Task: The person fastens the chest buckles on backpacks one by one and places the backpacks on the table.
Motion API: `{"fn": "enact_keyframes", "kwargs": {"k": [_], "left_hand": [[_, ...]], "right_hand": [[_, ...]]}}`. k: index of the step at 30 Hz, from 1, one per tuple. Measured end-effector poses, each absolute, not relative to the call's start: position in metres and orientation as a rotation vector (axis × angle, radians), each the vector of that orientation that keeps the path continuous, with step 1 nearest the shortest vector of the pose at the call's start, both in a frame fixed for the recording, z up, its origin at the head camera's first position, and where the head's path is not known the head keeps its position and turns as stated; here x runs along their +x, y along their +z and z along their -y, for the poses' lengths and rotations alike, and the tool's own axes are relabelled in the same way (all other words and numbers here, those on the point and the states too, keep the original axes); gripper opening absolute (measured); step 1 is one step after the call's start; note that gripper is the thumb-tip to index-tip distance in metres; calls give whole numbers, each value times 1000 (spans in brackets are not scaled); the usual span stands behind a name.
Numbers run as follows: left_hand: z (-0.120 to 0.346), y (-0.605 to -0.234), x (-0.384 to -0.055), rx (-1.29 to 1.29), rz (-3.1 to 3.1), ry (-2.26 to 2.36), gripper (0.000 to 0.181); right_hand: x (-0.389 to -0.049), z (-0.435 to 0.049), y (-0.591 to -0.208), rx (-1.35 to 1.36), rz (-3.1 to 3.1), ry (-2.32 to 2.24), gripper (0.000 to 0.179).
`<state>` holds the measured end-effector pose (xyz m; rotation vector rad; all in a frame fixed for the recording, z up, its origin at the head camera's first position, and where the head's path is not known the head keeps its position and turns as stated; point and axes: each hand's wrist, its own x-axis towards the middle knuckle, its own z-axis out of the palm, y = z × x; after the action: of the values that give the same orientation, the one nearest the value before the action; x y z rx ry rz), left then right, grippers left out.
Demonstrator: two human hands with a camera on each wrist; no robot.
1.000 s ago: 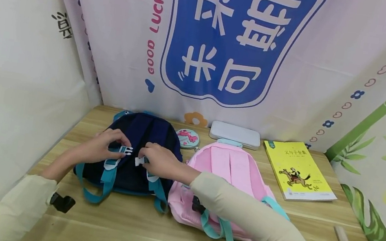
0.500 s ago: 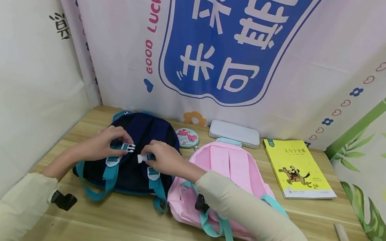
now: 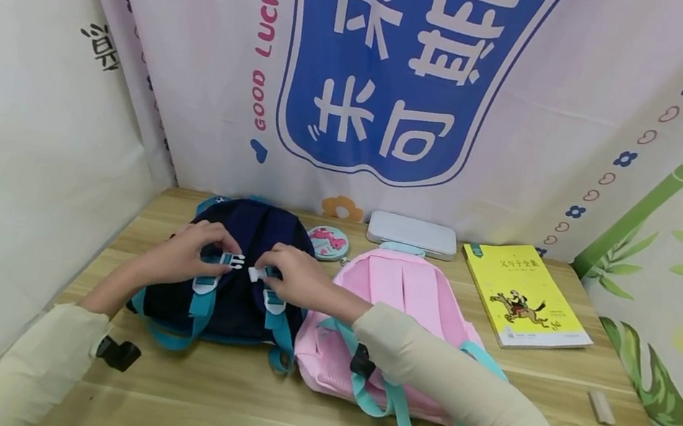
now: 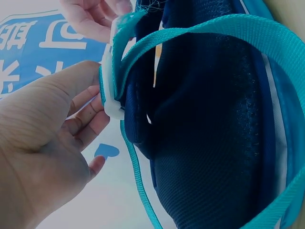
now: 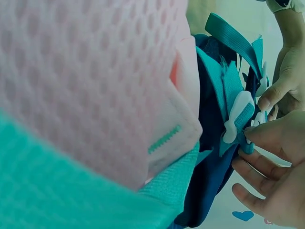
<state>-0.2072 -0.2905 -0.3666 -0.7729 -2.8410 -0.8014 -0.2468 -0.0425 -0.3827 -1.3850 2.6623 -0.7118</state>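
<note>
A dark navy backpack (image 3: 235, 314) with teal straps lies on the wooden table, its shoulder straps facing up. Between thumb and fingers, my left hand (image 3: 191, 255) pinches the pronged half (image 3: 233, 260) of a white side-release buckle. The white socket half (image 3: 256, 274) is pinched by my right hand (image 3: 299, 278). Both halves point at each other across a small gap, apart. In the left wrist view a white strap adjuster (image 4: 110, 81) stands beside my left fingers. The right wrist view shows another white adjuster (image 5: 238, 114) near my right fingertips.
A pink backpack (image 3: 397, 286) lies against the navy one's right side, under my right forearm. Behind stand a round pouch (image 3: 328, 242) and a white case (image 3: 413, 234). A yellow book (image 3: 523, 297) and a small beige block (image 3: 601, 407) lie to the right.
Both hands have risen slightly, and the buckle halves have come nearer to each other and more into line. Each hand keeps its hold. The head view has shifted a little.
</note>
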Motion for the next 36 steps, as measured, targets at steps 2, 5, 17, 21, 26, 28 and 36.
{"fn": "enact_keyframes", "kwargs": {"k": [2,5,17,21,26,28,36], "left_hand": [[290,-367,-207,-777,2830,-800,23],[290,-368,-208,-786,2815,-801,23],[289,-368,-209,-794,2799,-778,23],[289,-368,-209,-788,2799,-773,22],[289,-367,-209,-766,2817,-772,22],[289,-367,-209,-759,2823,-771,22],[288,-367,-210,-739,2844,-761,20]], "right_hand": [[-247,42,-383,-1382,-2669,-724,24],[-246,41,-382,-1376,-2684,-743,24],[-245,44,-380,-1361,-2704,-794,23],[-245,46,-379,-1353,-2716,-786,23],[-245,48,-380,-1347,-2729,-776,23],[-245,48,-380,-1342,-2731,-777,23],[-245,50,-380,-1327,-2728,-796,23]]}}
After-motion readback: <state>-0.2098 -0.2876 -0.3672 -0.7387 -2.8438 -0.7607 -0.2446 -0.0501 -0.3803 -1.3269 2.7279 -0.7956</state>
